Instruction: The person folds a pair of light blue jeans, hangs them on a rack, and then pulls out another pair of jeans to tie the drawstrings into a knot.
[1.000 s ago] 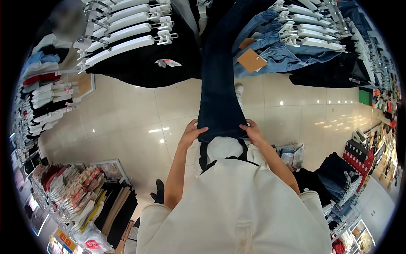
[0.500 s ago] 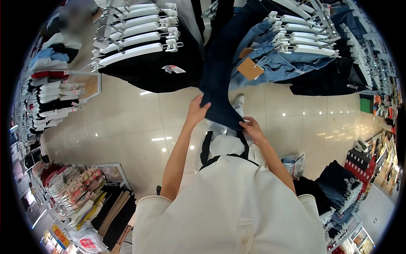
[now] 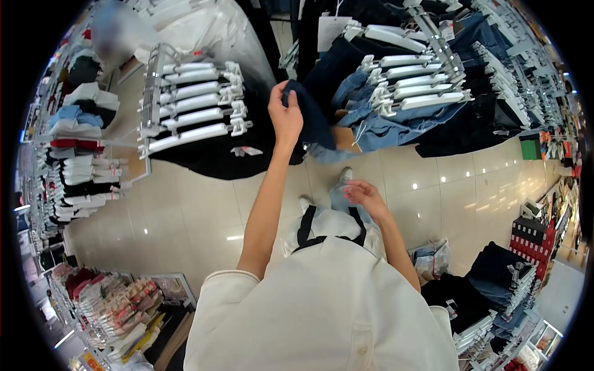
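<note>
Dark blue jeans (image 3: 314,127) hang from the rack in front of me, between black garments and light blue jeans. My left hand (image 3: 286,119) reaches forward and is closed on an edge of the dark jeans' leg. Lower and to the right, my right hand (image 3: 365,199) hovers over the floor in front of my body, its fingers loosely bent and apart, with nothing in them. Light blue jeans (image 3: 396,133) with a brown tag (image 3: 346,138) hang just right of the dark pair.
White hangers (image 3: 192,136) carry black garments (image 3: 216,166) at the left. More white hangers (image 3: 421,93) hold jeans at the right. A white hang tag (image 3: 331,34) shows at the top. Clothes racks (image 3: 111,297) stand behind me, and a plastic-wrapped bundle (image 3: 431,258) lies on the tiled floor (image 3: 204,216).
My left hand has moved forward with the edge of the dark jeans. The right hand has let go of them and sits lower. The leg is now pushed back among the hanging clothes.
</note>
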`<state>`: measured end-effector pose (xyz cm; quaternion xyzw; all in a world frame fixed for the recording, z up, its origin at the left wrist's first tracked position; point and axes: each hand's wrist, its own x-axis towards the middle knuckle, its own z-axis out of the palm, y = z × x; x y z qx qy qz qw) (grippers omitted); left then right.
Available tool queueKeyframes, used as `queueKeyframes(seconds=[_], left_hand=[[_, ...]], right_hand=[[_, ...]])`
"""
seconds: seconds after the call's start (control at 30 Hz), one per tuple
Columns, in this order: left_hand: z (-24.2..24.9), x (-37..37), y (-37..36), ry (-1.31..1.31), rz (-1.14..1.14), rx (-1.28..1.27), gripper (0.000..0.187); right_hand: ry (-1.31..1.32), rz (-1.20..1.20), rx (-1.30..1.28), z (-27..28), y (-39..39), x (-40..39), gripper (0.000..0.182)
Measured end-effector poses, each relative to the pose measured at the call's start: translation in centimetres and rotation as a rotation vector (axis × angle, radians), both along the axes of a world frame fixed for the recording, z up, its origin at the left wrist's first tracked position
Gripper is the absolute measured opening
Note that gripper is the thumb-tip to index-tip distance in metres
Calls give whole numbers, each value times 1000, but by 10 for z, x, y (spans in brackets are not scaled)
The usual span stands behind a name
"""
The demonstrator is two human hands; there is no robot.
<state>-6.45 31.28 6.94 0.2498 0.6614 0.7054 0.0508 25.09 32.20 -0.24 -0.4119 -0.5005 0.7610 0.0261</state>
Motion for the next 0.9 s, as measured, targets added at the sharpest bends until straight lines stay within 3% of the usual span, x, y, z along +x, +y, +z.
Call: queueKeyframes(seconds=[0.13, 0.2, 0.3, 0.4, 0.43, 0.47, 0.5, 0.53, 0.57, 0.63, 0.67, 0.77, 0.9], left_hand=[[26, -1, 34, 39, 158, 150, 21], [25, 5, 48, 186, 332, 157, 22], [-25, 7, 61, 311, 157, 83, 23], [-133, -1, 74, 466, -77, -273, 35], [-184, -2, 75, 498, -170, -614, 44], [-227, 7, 72, 323, -278, -1019, 52], [-276, -10, 81, 21, -693, -1387, 50], [-378, -11, 88, -80, -774, -1379, 39], [-370, -10, 91, -80, -775, -1376, 39], [-324, -10, 86, -139, -640, -970, 28], [-310, -3, 89, -232, -389, -784, 25], [-213, -7, 105, -148, -268, -673, 24], [-101, 1, 112, -226, -437, -232, 31]], right_hand=[[8, -30, -35, -7, 7, 10, 27], [-35, -39, -46, -11, 11, 18, 26], [-89, -71, -74, -10, 14, 33, 25], [-153, -109, -97, -12, 19, 47, 25], [-178, -120, -109, -11, 21, 52, 25], [-184, -119, -106, -10, 21, 58, 25], [-200, -124, -99, -9, 23, 62, 25], [-215, -131, -91, -8, 27, 66, 24], [-217, -131, -89, -5, 30, 69, 24], [-210, -224, -121, 3, 35, 71, 24], [-208, -240, -138, 5, 38, 72, 23], [-251, -219, -142, 3, 45, 67, 23], [-210, -101, -131, -11, 63, 51, 25]])
